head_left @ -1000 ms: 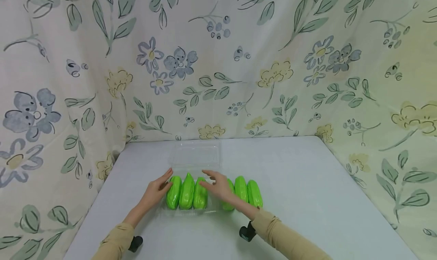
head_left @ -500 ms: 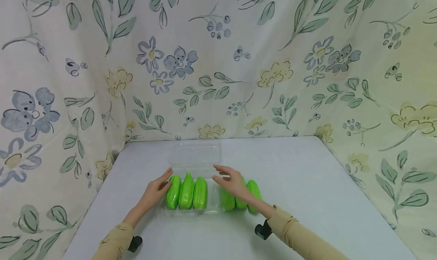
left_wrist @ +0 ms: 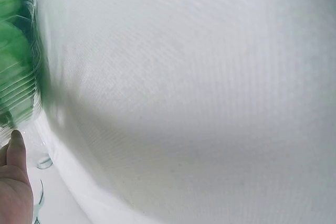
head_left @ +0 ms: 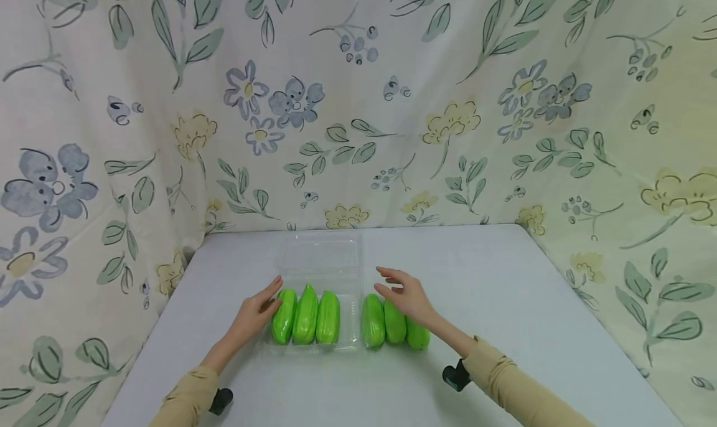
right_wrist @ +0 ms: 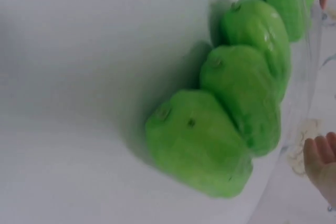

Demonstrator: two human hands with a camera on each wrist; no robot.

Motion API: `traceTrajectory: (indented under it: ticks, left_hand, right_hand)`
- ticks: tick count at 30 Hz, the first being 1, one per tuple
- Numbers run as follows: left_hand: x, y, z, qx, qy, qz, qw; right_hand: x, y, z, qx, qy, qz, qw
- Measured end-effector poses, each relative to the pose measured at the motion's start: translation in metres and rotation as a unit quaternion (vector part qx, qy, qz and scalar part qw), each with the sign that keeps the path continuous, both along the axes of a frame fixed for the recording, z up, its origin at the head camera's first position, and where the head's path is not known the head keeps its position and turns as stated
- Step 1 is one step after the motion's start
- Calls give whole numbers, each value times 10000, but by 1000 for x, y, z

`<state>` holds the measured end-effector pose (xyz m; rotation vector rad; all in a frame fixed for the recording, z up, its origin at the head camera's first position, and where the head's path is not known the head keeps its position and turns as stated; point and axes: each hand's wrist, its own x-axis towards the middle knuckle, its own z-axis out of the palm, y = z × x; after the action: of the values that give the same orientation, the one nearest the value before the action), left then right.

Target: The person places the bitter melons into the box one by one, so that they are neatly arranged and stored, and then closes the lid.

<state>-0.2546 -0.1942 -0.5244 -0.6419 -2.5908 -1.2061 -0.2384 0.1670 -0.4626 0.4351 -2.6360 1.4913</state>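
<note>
You had a pale grey table [head_left: 504,302] under the work, and a cream cloth backdrop [head_left: 358,103] printed with blue and yellow flowers and grey-green leaves hung behind it and along both of its sides.

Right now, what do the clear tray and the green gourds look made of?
Clear tray: thin transparent plastic, glossy; the ribbed wall shows the table through it. Green gourds: probably moulded plastic replicas; uniform bright green, smooth, with shiny highlights. Real produce can't be ruled out.
</note>
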Motion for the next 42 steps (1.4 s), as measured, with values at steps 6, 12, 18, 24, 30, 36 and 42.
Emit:
traceTrajectory:
  ticks: [6, 12, 18, 24, 30, 36, 42]
  left_hand:
    - [1, 0, 4, -20, -102, -15, 9999]
    - [0, 0, 3, 38, -66, -2, 10000]
    - [-1, 0, 3, 12, -24, -5, 10000]
    - [-1, 0, 2, 17, -2, -31, 10000]
    - [-2, -1, 0, 26, 42, -36, 10000]
    - [-1, -1, -1, 40, 9, -12, 10000]
    - [-1, 0, 1, 45, -7, -5, 10000]
  right_hand:
    - [-3, 23, 0, 331, 8, -179, 9993]
    - [-4, 43, -1, 667, -60, -328, 9972]
    - [-4, 59, -2, 942, -281, -482, 9940]
    - [-6, 70, -6, 1166, -517, -420, 9909]
    - [-1, 74, -9, 960, -1554, -364, 9825]
    - [5, 75, -14, 504, -2194, -171, 9742]
    - [5, 76, -19, 341, -2383, -18, 9706]
